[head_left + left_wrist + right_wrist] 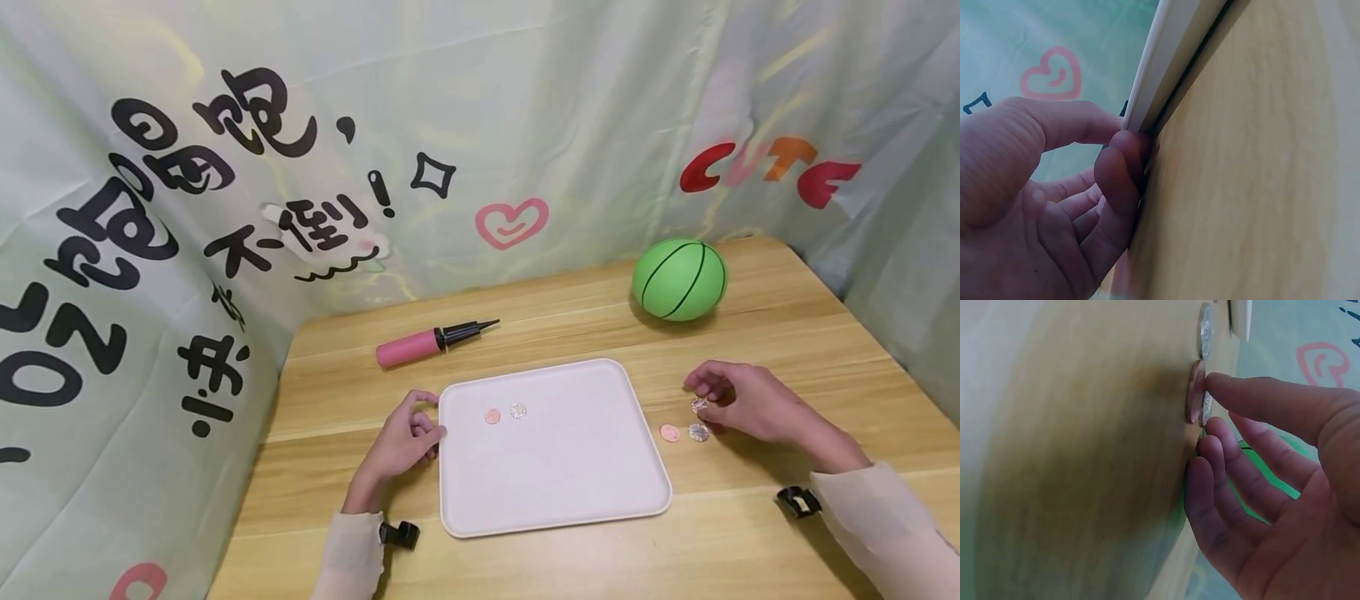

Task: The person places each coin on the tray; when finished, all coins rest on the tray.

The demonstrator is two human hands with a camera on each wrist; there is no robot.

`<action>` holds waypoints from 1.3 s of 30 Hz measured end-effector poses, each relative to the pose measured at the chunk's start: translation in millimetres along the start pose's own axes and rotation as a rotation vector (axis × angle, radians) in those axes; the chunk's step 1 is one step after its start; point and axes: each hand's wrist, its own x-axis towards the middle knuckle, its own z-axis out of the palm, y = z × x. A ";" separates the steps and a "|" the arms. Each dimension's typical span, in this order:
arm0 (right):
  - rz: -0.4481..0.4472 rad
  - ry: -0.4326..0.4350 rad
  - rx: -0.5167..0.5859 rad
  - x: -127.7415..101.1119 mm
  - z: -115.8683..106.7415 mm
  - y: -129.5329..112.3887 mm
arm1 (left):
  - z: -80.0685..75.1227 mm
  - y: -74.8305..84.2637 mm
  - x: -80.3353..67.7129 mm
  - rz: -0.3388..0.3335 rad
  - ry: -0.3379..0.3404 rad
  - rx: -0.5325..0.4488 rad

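Note:
My left hand [405, 437] is at the left rim of a white tray [555, 500]; thumb and fingertips grip its edge, seen close in the left wrist view. A copper coin [492, 416] and a silver coin [518, 410] lie inside the tray. Right of it, my right hand [750, 404] hovers low over coins on the table, fingers loosely bent. In the right wrist view its thumb tip overlaps a copper coin [1195, 394], hidden by the hand in the head view. A silver coin [700, 404] shows between thumb and fingers. Another silver coin [698, 432] and a copper coin [670, 433] lie beside the hand.
A pink and black hand pump [412, 348] lies behind the tray. At the back right sits a green ball [679, 280] with black lines. Printed cloth [585, 108] hangs around the wooden table [315, 467]. A black band is on each wrist.

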 end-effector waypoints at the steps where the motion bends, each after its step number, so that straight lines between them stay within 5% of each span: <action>1: 0.005 -0.003 -0.001 0.6 -0.2 0.1 | -0.4 -0.3 0.4 0.003 0.001 0.000; 20: -0.013 -0.097 0.060 6.7 -1.5 -2.6 | -3.0 0.8 1.3 0.013 0.001 0.003; 39: -0.066 -0.095 -0.052 10.8 0.3 -4.9 | -0.7 -5.5 1.1 0.014 -0.001 -0.010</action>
